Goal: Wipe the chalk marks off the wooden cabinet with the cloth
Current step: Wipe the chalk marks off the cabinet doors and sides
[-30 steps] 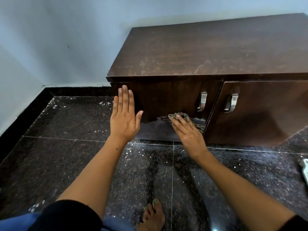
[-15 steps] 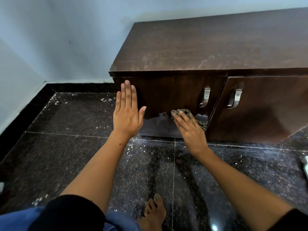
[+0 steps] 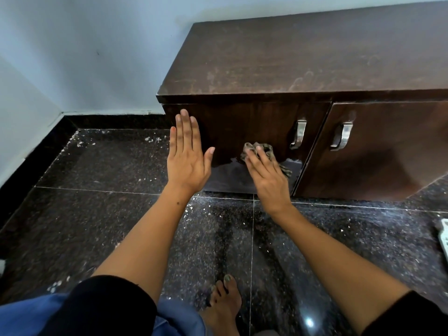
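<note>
**Operator:** Which step is in hand?

**Technician:** Wiping the left door front. The right hand [image 3: 268,177], fingers straight, presses the cloth [image 3: 263,154] flat against the lower part of the left door [image 3: 242,132] of the wooden cabinet [image 3: 303,57], just left of its handle [image 3: 298,134]. The left hand [image 3: 186,156] is flat with straight fingers at the door's left edge; contact cannot be confirmed.

**Operator:** Orientation of the cloth?

**Technician:** Bunched, long axis slanting from upper left to lower right, its free end trailing toward the door's lower right corner.

**Operator:** Next move?

**Technician:** Probably sustained pressure across the door. Pale smears on the cabinet top [image 3: 298,81] suggest that surface needs passes too.
</note>
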`<state>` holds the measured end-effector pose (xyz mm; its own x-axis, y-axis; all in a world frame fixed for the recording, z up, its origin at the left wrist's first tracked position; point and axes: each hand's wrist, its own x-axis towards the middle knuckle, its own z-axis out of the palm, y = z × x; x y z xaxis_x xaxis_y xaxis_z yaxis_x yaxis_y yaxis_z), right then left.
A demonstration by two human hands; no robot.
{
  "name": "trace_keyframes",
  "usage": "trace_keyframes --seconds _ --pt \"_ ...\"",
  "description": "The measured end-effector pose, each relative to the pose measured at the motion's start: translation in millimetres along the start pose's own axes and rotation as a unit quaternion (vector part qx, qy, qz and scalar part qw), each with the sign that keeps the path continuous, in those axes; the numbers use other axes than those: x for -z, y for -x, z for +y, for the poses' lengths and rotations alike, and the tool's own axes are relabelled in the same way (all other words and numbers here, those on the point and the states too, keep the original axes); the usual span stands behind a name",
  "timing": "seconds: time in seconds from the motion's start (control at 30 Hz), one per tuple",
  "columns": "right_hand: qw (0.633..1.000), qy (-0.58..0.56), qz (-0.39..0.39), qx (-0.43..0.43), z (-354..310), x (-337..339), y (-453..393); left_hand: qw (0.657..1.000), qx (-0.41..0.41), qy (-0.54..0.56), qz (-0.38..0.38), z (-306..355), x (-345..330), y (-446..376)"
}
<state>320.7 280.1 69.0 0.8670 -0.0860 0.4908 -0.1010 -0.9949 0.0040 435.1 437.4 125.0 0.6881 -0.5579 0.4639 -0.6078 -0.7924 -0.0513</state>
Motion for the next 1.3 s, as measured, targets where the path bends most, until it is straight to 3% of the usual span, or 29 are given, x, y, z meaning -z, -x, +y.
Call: trace_keyframes --seconds 0.1,0.27,0.4,0.47,0.6,0.67,0.8,0.87,1.03,1.13,1.3 --pt "0.999 -0.005 0.004 0.035 -11.9 -1.4 -11.2 1.000 0.005 0.018 0.005 3.6 -0.9 0.2" --pt "0.991 0.046 -0.109 0.065 -6.5 -3.9 -0.8 1.000 0.006 0.011 0.008 3.5 -2.7 0.6" --pt "0.999 0.027 -0.024 0.006 -4.5 -5.5 0.9 0.999 0.018 0.024 0.022 7.7 -5.7 0.0" --pt "1.000 0.015 0.002 0.020 -9.3 -8.1 -5.9 0.998 0.037 0.036 0.027 14.3 -8.3 -1.1" --pt "0.992 0.057 -0.058 0.095 -9.1 -10.9 -5.1 0.997 0.053 0.049 0.031 19.6 -11.2 -2.3" --pt "0.990 0.083 -0.077 0.086 -2.0 -9.9 2.7 0.997 0.046 0.047 0.037 17.3 -11.5 -1.7" --pt "1.000 0.025 0.012 0.011 3.6 -9.2 3.8 0.996 0.041 0.056 0.046 17.5 -12.0 -2.0" --pt "1.000 0.009 0.024 0.017 -1.0 -8.9 -3.6 0.995 0.051 0.066 0.051 22.6 -11.8 -3.1" --pt "0.993 0.039 -0.055 0.096 -0.6 -11.1 -2.2 0.994 0.067 0.073 0.039 28.1 -10.3 -3.6" --pt "0.996 0.047 -0.058 0.056 17.1 -8.8 13.1 0.992 0.076 0.087 0.045 32.7 -9.7 -4.5" --pt "0.998 -0.043 0.046 -0.033 15.2 -3.5 5.9 0.990 0.078 0.104 0.048 44.2 -10.7 -6.9"
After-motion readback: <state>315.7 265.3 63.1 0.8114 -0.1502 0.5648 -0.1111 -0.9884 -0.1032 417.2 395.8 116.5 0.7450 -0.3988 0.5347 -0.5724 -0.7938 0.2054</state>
